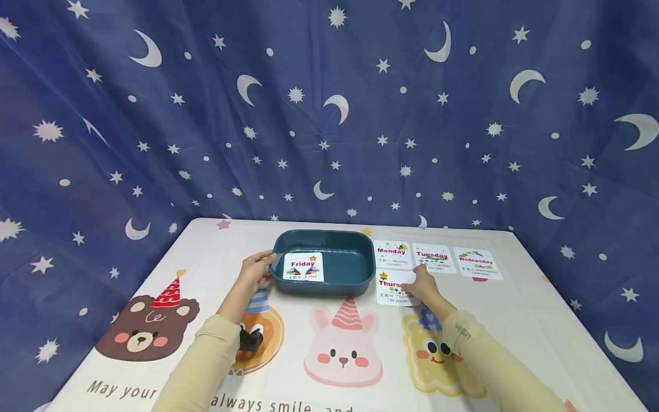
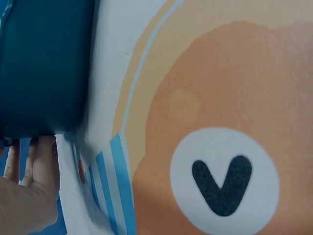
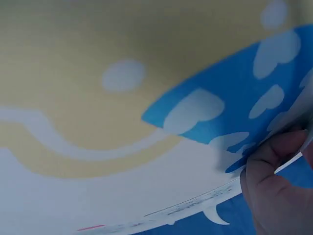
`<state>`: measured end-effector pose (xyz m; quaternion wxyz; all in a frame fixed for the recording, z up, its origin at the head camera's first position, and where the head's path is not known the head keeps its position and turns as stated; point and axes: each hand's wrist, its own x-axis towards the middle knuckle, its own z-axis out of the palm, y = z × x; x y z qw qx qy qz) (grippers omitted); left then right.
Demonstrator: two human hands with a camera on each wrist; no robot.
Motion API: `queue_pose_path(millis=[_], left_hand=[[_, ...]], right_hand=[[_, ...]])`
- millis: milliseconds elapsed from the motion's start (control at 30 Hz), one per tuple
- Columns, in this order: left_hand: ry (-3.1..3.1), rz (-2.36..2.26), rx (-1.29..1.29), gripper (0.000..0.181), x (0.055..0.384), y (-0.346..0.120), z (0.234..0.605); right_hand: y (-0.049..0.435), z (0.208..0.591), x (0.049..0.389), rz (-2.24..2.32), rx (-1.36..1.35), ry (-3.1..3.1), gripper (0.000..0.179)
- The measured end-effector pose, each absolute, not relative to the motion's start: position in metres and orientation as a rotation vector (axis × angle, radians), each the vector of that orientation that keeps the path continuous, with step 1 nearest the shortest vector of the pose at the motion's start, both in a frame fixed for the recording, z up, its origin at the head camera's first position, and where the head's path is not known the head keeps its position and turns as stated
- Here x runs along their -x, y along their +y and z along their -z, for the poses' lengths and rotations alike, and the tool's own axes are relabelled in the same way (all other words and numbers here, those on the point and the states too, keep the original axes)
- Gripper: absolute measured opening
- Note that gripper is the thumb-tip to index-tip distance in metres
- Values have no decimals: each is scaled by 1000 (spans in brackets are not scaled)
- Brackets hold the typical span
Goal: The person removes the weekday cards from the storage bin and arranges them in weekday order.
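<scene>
A dark teal plastic basin (image 1: 321, 289) stands on the table, with a white "Friday" card (image 1: 302, 267) leaning inside its left part. My left hand (image 1: 254, 270) holds the basin's left end at the rim; in the left wrist view its fingertips are hidden by the wall. Right of the basin, my right hand (image 1: 426, 286) pinches the right edge of the "Thursday" card (image 1: 389, 293). Above that card lie the "Monday" card (image 1: 392, 254) and the "Tuesday" card (image 1: 436, 257), with the right fingers close to Tuesday's lower edge. The "Wednesday" card (image 1: 477, 264) is farther right.
A pale tablecloth (image 1: 288, 315) printed with cartoon animals and lettering covers the table. Behind its far edge hangs a blue curtain (image 1: 288, 126) with moons and stars. A small black object (image 1: 250, 339) shows beside the left sleeve.
</scene>
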<state>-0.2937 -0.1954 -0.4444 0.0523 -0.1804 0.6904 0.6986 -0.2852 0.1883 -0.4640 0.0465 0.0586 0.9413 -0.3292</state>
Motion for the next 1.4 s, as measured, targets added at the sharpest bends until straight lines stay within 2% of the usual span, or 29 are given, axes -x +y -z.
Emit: queue_pose_path(millis=[867,1133,1400], left_hand=[[2108,-2097,567,46,294,-195,443],[2097,-2121,569,46,294,-196,440],[2083,-2136,554,46,293,-194,442]], right_hand=[[188,464,289,742,-131,2975,54],[186,464,291,781,-207,2907,67],[198,465,291,994,-174,2807,60]])
